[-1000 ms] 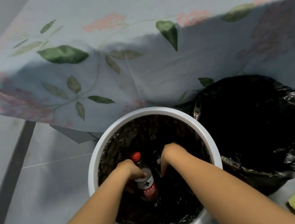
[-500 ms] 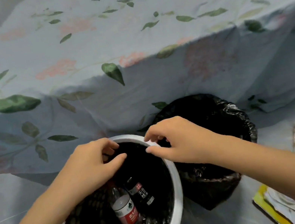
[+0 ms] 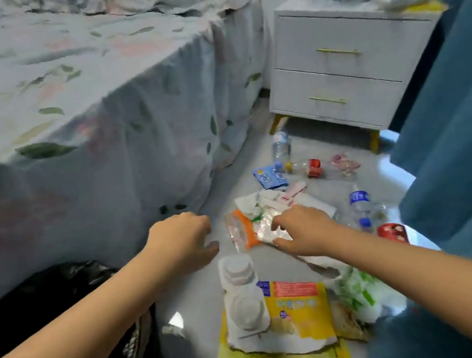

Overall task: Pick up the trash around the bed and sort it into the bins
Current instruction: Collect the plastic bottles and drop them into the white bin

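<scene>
Two hands reaching over floor litter: right hand [image 3: 302, 230] curling onto crinkled clear wrapper [image 3: 268, 226], pinch not confirmable; left hand [image 3: 181, 242] loosely curled, holding nothing, just left of it. Wrapper lying nearer right. Black-lined bin [image 3: 121, 341] sitting behind-left beside bed [image 3: 57, 100].

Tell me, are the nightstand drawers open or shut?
Shut: both drawer fronts of the nightstand sit flush, with no gap showing.
</scene>
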